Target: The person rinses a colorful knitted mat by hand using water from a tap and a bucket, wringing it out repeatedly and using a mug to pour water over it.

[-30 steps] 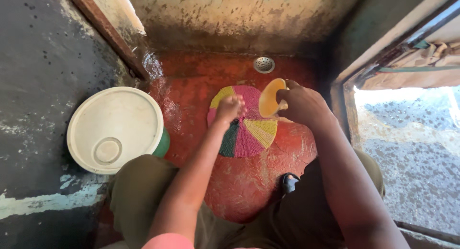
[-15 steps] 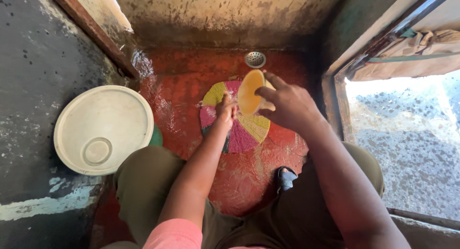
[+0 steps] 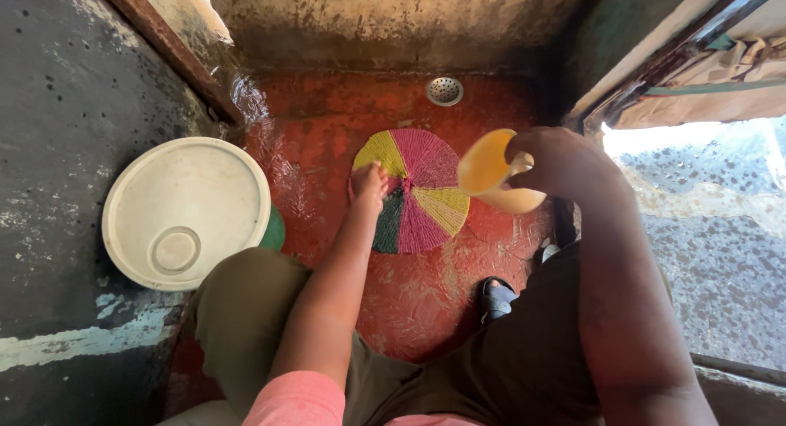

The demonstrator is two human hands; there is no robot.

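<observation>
One round woven mat (image 3: 416, 190), in wedges of pink, yellow and green, lies flat on the wet red floor (image 3: 426, 303), near the far wall. Left hand (image 3: 368, 183) rests on the mat's left edge, fingers bunched down against the weave; seemingly pinning it, though I cannot tell if it pinches anything. Right hand (image 3: 565, 160) holds one yellow plastic mug (image 3: 491, 174) above the mat's right edge, grip wrapped round its far side, mouth tilted toward the mat. One metal drain cover (image 3: 444, 91) sits just beyond the mat, probably why the wet work is here. One white lid (image 3: 188, 213) covers a green bucket (image 3: 276, 229) at left. One sandalled foot (image 3: 496, 297) shows nearer.
</observation>
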